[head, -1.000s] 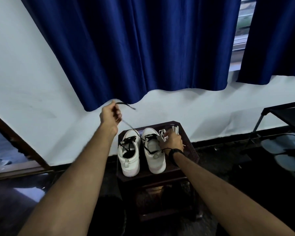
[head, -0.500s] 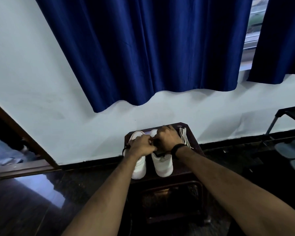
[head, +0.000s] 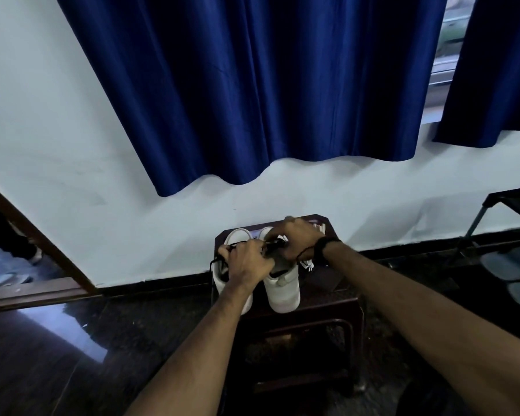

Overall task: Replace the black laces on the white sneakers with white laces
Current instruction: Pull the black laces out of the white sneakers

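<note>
Two white sneakers stand side by side on a dark stool (head: 336, 298) against the wall, toes toward me. The left sneaker (head: 222, 280) is mostly covered by my left hand (head: 246, 259). The right sneaker (head: 284, 291) shows its toe. My left hand has curled fingers that pinch the black lace (head: 215, 261), which loops out to the left. My right hand (head: 297, 238), with a black wristband, lies over the right sneaker's lacing, fingers curled on the black lace there. White laces (head: 308, 265) lie on the stool to the right of the shoes.
A blue curtain (head: 252, 85) hangs above the stool on a pale wall. A dark metal stand (head: 511, 202) is at the right edge, with grey round objects (head: 511, 265) on the floor. A wooden door frame (head: 33, 244) slants at the left. The floor is dark and glossy.
My left hand came down from high up, where it was pulling the black lace, to the sneakers. My right hand shifted onto the right sneaker's lacing.
</note>
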Demonstrator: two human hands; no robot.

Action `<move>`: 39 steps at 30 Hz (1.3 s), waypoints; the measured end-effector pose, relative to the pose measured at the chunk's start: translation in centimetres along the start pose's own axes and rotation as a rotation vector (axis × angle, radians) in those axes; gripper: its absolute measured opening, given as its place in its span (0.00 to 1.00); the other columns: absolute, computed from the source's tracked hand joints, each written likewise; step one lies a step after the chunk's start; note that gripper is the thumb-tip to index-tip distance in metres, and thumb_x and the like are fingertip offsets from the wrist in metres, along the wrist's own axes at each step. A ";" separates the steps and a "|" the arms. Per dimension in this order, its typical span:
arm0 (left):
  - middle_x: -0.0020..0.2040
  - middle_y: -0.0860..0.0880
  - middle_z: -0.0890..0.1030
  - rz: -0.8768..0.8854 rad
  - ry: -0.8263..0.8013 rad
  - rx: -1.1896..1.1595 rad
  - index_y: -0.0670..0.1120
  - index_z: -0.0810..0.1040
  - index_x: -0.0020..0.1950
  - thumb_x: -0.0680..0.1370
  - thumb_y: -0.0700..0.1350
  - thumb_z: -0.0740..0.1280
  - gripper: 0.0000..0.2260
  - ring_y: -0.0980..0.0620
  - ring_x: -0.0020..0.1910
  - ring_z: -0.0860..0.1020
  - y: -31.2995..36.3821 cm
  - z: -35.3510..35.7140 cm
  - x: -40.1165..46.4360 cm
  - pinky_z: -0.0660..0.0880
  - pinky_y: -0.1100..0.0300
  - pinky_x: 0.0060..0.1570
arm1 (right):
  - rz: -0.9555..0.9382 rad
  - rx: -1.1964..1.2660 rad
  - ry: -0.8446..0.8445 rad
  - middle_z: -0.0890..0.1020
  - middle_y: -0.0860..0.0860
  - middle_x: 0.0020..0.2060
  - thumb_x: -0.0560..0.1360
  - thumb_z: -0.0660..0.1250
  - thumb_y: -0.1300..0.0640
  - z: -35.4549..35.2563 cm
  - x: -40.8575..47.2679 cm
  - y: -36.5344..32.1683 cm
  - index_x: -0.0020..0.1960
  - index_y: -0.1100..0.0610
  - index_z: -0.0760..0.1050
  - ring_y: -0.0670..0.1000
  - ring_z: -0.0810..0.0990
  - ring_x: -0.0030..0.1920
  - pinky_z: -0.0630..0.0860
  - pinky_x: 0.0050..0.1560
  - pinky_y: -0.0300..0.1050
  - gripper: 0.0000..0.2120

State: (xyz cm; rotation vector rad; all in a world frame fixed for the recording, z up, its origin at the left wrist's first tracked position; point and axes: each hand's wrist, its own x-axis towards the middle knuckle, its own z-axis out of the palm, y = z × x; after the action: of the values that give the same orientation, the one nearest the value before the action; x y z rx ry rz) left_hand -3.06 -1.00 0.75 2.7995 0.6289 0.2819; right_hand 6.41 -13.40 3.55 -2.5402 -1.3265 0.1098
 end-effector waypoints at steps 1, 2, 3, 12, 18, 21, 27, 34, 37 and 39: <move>0.41 0.49 0.83 -0.004 0.006 -0.013 0.50 0.81 0.42 0.67 0.47 0.64 0.09 0.45 0.49 0.80 -0.2 0.2 0.0 0.60 0.48 0.55 | -0.052 -0.142 -0.041 0.83 0.50 0.50 0.68 0.70 0.49 0.2 0.1 -0.6 0.58 0.47 0.78 0.53 0.78 0.54 0.68 0.51 0.43 0.18; 0.40 0.48 0.82 -0.009 0.006 -0.022 0.50 0.81 0.41 0.67 0.47 0.63 0.08 0.45 0.48 0.80 -0.3 0.4 0.0 0.61 0.48 0.55 | -0.076 -0.266 -0.038 0.83 0.50 0.50 0.70 0.68 0.45 0.5 0.2 -1.1 0.56 0.47 0.79 0.54 0.78 0.53 0.67 0.54 0.44 0.15; 0.40 0.48 0.82 -0.012 0.007 -0.025 0.50 0.80 0.41 0.67 0.47 0.63 0.08 0.45 0.48 0.80 -0.4 0.4 0.0 0.61 0.48 0.55 | -0.067 -0.354 -0.017 0.82 0.51 0.50 0.73 0.66 0.45 0.8 0.2 -1.4 0.55 0.48 0.79 0.54 0.78 0.53 0.65 0.57 0.46 0.13; 0.46 0.50 0.84 -0.034 -0.021 -0.064 0.54 0.82 0.52 0.64 0.54 0.62 0.19 0.48 0.53 0.80 -0.4 0.2 -0.3 0.57 0.49 0.59 | 0.727 0.433 0.737 0.85 0.52 0.45 0.71 0.64 0.56 -3.0 -0.8 2.1 0.49 0.48 0.82 0.57 0.81 0.48 0.77 0.51 0.48 0.11; 0.50 0.48 0.80 0.019 -0.013 0.036 0.51 0.81 0.51 0.66 0.44 0.66 0.14 0.47 0.57 0.76 0.2 0.1 -0.3 0.60 0.47 0.59 | 0.753 0.499 0.479 0.84 0.54 0.43 0.72 0.68 0.48 -3.3 -2.9 4.5 0.45 0.51 0.82 0.57 0.82 0.45 0.79 0.48 0.49 0.08; 0.60 0.50 0.73 0.181 -0.052 0.106 0.51 0.79 0.62 0.68 0.45 0.68 0.22 0.48 0.65 0.68 0.6 0.6 0.5 0.59 0.47 0.60 | 0.780 0.243 0.225 0.83 0.54 0.43 0.69 0.68 0.46 -1.1 -4.4 4.1 0.45 0.53 0.82 0.56 0.81 0.45 0.78 0.50 0.48 0.12; 0.49 0.51 0.80 0.292 -0.017 0.182 0.48 0.82 0.45 0.71 0.48 0.66 0.08 0.48 0.57 0.73 1.6 1.3 1.7 0.61 0.48 0.56 | 0.490 0.415 0.414 0.82 0.49 0.42 0.67 0.73 0.53 2.5 -4.4 0.8 0.49 0.51 0.79 0.53 0.80 0.46 0.76 0.46 0.43 0.11; 0.40 0.54 0.80 0.314 0.177 0.154 0.52 0.81 0.41 0.71 0.44 0.65 0.06 0.53 0.48 0.78 0.7 2.5 1.5 0.62 0.53 0.53 | 0.622 0.482 0.460 0.82 0.58 0.41 0.67 0.68 0.58 5.7 -3.2 -1.5 0.53 0.55 0.75 0.60 0.81 0.45 0.78 0.44 0.50 0.14; 0.41 0.53 0.80 0.403 0.150 0.076 0.55 0.84 0.48 0.70 0.43 0.65 0.12 0.50 0.46 0.78 0.5 2.8 1.9 0.67 0.53 0.51 | 0.673 0.591 0.533 0.82 0.56 0.37 0.66 0.68 0.57 6.2 -3.0 -1.5 0.50 0.53 0.75 0.59 0.81 0.43 0.77 0.42 0.47 0.12; 0.43 0.53 0.81 0.478 0.153 0.113 0.55 0.84 0.52 0.71 0.44 0.67 0.13 0.50 0.49 0.77 0.0 3.0 2.3 0.65 0.54 0.53 | 0.689 0.613 0.561 0.83 0.56 0.37 0.68 0.70 0.55 6.4 -3.1 -1.5 0.50 0.53 0.75 0.58 0.81 0.42 0.76 0.42 0.46 0.11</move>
State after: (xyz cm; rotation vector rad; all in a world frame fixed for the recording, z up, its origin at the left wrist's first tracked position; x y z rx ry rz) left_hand -0.24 -0.60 -1.76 3.0248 -0.0098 0.5695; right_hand 2.21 -13.82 -2.33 -2.1276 -0.1408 -0.0572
